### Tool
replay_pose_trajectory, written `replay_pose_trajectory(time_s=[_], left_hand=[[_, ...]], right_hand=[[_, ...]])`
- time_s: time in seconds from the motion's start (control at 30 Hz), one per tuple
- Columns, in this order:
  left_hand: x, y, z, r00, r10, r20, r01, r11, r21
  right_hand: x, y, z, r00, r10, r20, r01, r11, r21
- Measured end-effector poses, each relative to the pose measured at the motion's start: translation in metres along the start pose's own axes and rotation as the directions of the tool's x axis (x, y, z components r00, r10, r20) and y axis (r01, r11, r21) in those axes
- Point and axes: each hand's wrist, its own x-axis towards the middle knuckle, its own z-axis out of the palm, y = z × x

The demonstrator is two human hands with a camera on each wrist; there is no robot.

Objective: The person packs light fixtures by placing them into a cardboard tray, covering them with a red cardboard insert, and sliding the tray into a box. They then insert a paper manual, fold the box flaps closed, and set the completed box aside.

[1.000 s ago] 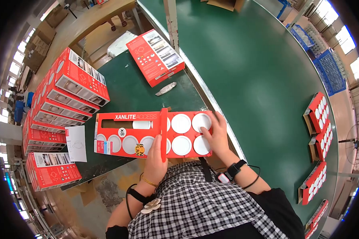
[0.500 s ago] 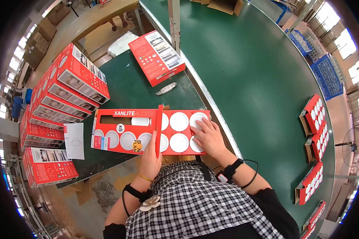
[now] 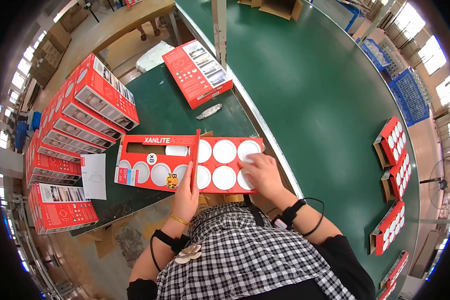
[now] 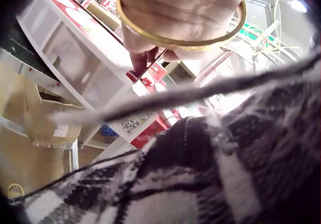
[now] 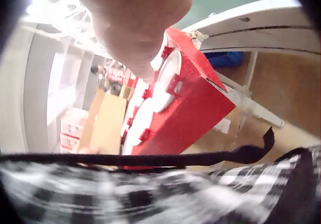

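In the head view a red printed carton [image 3: 155, 162] lies across the table corner, one end flap [image 3: 196, 160] standing up. From that end a red tray of white round discs [image 3: 224, 151] sticks out to the right; its left part sits inside, partly visible through the carton's cut-outs. My left hand [image 3: 186, 197] holds the carton's near side at the flap, its fingers along the edge. My right hand [image 3: 265, 175] rests over the tray's right end, bent fingertips touching the end discs. In the right wrist view that hand [image 5: 138, 28] covers part of the tray [image 5: 180, 113].
Red cartons [image 3: 105, 92] are stacked at the left beside a white leaflet [image 3: 93, 175]. Another carton [image 3: 197, 72] and a small wrapped item [image 3: 209, 111] lie farther back. Several filled trays [image 3: 391, 142] line the green conveyor's [image 3: 305, 90] far right edge. A post [image 3: 218, 35] rises behind.
My right hand has moved from the tray's right edge onto the end discs, its fingers now more bent. Carton, tray and left hand have shifted slightly left.
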Motion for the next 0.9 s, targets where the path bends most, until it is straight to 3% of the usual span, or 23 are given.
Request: replay_pose_trajectory(time_s=[0.03,0.07,0.1,0.13,0.17,0.2,0.23,0.27,0.4,0.47,0.6,0.67,0.7,0.83,0.9], left_hand=[[0.0,0.001,-0.001,0.999,-0.044,0.018,0.045,0.999,-0.029],[0.0,0.001,-0.001,0.999,-0.045,0.009,0.045,0.999,-0.03],[-0.001,-0.001,0.0,0.999,-0.034,0.002,0.034,0.999,-0.028],[-0.001,-0.005,0.001,1.0,-0.021,-0.004,0.021,0.999,-0.024],[-0.001,-0.019,0.009,0.995,0.044,-0.086,-0.048,0.997,-0.055],[-0.002,-0.019,0.008,0.994,0.043,-0.096,-0.048,0.998,-0.051],[-0.002,-0.018,0.007,0.996,0.007,-0.092,-0.018,0.993,-0.114],[-0.002,-0.018,0.007,0.996,-0.03,-0.089,0.014,0.984,-0.178],[-0.003,-0.002,-0.008,0.998,-0.061,0.032,0.064,0.992,-0.105],[-0.005,0.006,-0.004,1.0,0.013,-0.015,-0.014,0.995,-0.099],[-0.007,0.027,-0.007,0.995,-0.033,0.089,0.046,0.988,-0.15],[-0.008,0.028,-0.008,0.998,0.033,0.049,-0.027,0.992,-0.127],[-0.006,0.031,-0.012,0.994,-0.028,0.107,0.043,0.989,-0.138],[-0.006,0.034,-0.023,0.992,0.007,0.124,0.008,0.993,-0.12],[-0.005,0.037,-0.031,0.988,-0.055,0.147,0.078,0.985,-0.156]], right_hand=[[-0.003,0.002,-0.001,0.971,0.198,-0.131,-0.177,0.972,0.157],[-0.007,0.004,-0.002,0.889,0.4,-0.222,-0.317,0.889,0.33],[-0.015,0.01,0.007,0.834,0.455,-0.311,-0.37,0.88,0.296],[-0.024,0.018,0.02,0.837,0.448,-0.315,-0.361,0.884,0.298],[-0.033,0.027,0.033,0.747,0.664,0.008,-0.548,0.61,0.572],[-0.034,0.027,0.034,0.6,0.704,0.38,-0.695,0.223,0.683],[-0.036,0.027,0.033,0.692,0.606,0.392,-0.652,0.292,0.7],[-0.036,0.028,0.033,0.704,0.591,0.394,-0.647,0.304,0.7],[-0.024,0.005,0.015,0.762,0.489,0.425,-0.61,0.318,0.726],[-0.015,-0.014,0.011,0.725,0.447,0.523,-0.626,0.111,0.772],[0.009,-0.035,0.007,0.71,0.348,0.612,-0.665,0.045,0.746],[0.018,-0.04,0.011,0.714,0.33,0.617,-0.663,0.035,0.748],[0.021,-0.042,0.013,0.716,0.313,0.624,-0.662,0.02,0.75],[0.033,-0.044,0.014,0.723,0.296,0.624,-0.669,0.074,0.74],[0.037,-0.043,-0.001,0.667,0.266,0.696,-0.734,0.072,0.676]])
